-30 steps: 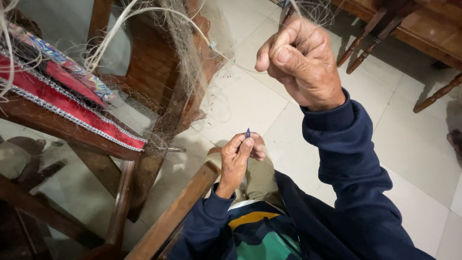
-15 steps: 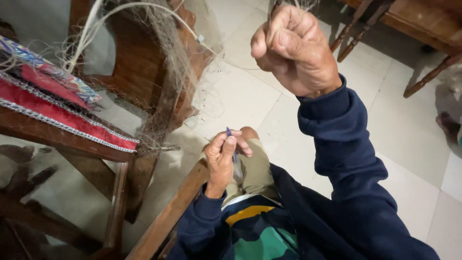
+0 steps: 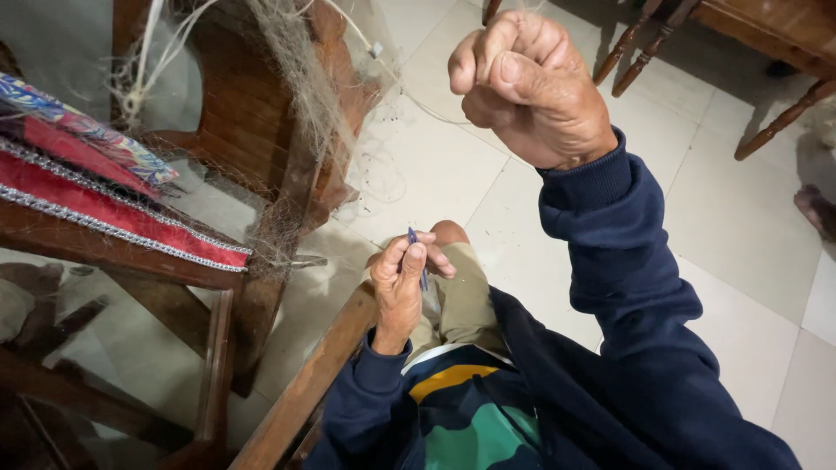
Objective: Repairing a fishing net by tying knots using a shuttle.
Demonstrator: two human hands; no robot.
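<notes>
**Thin line pulled taut between two hands beside a draped net**

From the head view, the right hand [image 3: 531, 87] is raised high and closed into a tight fist, knuckles up, gripping a thin pale line [image 3: 409, 91] that runs away from its thumb side towards the fishing net [image 3: 292, 113]. The net hangs in a tangled, gauzy sheet over a wooden chair [image 3: 244, 104] well off to that same side of the fist, with a thicker white cord [image 3: 144, 65] looped at its far edge.

Below the fist and nearer the body, the left hand [image 3: 401, 283] rests above the knee, its thumb and fingers pinched shut on a small blue needle [image 3: 416, 252] whose tip pokes up just past the fingertips. Both arms wear dark blue sleeves [image 3: 627, 287].

A wooden armrest [image 3: 305, 392] slants just under the left wrist. Farther out from that hand, a red cushion with silver trim [image 3: 113, 209] lies on a wooden seat, with a patterned cloth [image 3: 78, 126] on top. Pale floor tiles [image 3: 723, 218] spread beneath both hands, and dark furniture legs [image 3: 644, 52] stand beyond the raised fist.
</notes>
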